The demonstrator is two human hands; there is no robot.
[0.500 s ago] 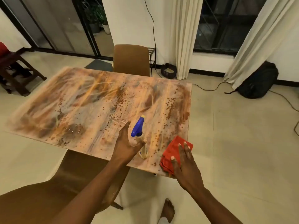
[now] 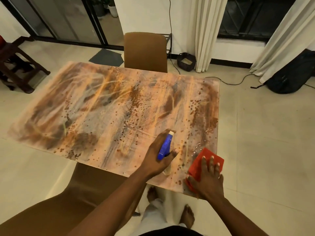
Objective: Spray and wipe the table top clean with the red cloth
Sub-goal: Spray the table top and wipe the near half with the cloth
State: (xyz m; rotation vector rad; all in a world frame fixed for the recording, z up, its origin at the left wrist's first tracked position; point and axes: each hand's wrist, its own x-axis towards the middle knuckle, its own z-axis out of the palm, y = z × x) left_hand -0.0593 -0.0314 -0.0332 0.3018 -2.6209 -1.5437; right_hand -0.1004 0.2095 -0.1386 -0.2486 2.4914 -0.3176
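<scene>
A person is standing at the near edge of a rectangular table top with an orange-brown streaked and speckled finish (image 2: pixel 102 108), bare feet (image 2: pixel 187 217) showing on the pale tiled floor below. The left hand (image 2: pixel 158 155) is gripping a clear plastic spray bottle with a blue trigger head (image 2: pixel 165 145), fingers and thumb curling round its neck; the nozzle is pointing away across the table, approx. toward the far side, and the bottle's body is angling down toward the near edge (whether its base is touching the surface cannot be told). The right hand (image 2: pixel 208 178) is pressing flat on a folded red cloth (image 2: pixel 195 167), fingers straight and slightly spread, not curling round it. The cloth is lying on the table's near right corner, just beside the bottle, w/ one edge reaching the table's right side. Small glinting specks are showing on the surface just beyond the cloth. A brown upholstered chair (image 2: pixel 144 50) is sitting at the far side, a second brown chair (image 2: pixel 95 184) at the near side, left of the person. Off to the right, a black backpack (image 2: pixel 289 77) is resting on the floor beneath long white curtains (image 2: pixel 206 31).
</scene>
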